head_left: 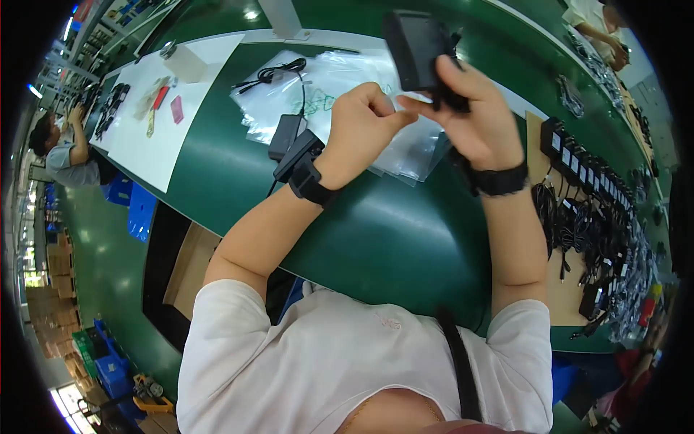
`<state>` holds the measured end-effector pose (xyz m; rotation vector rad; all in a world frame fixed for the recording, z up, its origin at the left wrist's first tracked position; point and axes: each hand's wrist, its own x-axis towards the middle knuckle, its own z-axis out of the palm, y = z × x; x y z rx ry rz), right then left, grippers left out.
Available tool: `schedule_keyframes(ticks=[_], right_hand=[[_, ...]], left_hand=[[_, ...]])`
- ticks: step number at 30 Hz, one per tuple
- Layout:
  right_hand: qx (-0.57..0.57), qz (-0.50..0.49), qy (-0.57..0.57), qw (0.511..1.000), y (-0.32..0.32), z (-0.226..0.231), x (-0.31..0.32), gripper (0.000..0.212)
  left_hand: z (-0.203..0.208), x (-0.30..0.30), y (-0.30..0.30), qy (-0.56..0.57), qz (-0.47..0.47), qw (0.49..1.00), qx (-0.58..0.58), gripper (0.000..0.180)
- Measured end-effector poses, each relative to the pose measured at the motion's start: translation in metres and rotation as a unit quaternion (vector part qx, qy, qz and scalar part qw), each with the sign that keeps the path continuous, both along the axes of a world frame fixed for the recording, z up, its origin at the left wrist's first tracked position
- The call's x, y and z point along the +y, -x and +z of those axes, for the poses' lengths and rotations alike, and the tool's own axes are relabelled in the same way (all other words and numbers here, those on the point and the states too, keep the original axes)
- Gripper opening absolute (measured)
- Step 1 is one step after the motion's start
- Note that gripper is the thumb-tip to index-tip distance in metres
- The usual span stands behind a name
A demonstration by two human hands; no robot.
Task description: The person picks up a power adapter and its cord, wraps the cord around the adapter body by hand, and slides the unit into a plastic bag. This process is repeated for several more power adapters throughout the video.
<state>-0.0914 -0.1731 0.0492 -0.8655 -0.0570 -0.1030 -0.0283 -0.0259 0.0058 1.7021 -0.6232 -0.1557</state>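
Observation:
My right hand is raised over the bench, its thumb and fingers closed around a black power adapter, which is slightly blurred. Just to the left, my left hand has its thumb and index finger pinched; whatever lies between them is hidden. The two hands nearly touch at the fingertips. Beneath them spreads a pile of clear plastic bags. Another black adapter lies on the left side of this pile, its cord running up over the bags. Black bands are strapped around both wrists.
Rows of black adapters with coiled cables lie on a brown board at right. A white sheet on the left carries a small bottle and a red-handled tool. Other people work at far left and top right.

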Motion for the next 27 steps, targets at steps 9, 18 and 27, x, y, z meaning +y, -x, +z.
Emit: schedule_keyframes(ticks=[9, 18, 27], right_hand=[[-0.034, -0.202, 0.376, 0.904, -0.023, -0.027, 0.011, 0.04], [-0.161, -0.182, 0.736, 0.632, -0.013, -0.033, 0.05, 0.044], [0.177, 0.011, 0.102, 0.979, -0.024, -0.039, 0.019, 0.016]], left_hand=[[0.003, 0.027, -0.028, 0.084, 0.086, 0.989, 0.084, 0.03], [0.008, 0.037, -0.026, 0.048, 0.126, 0.982, -0.13, 0.013], [-0.001, 0.023, -0.011, 0.021, 0.02, 0.913, -0.407, 0.006]])
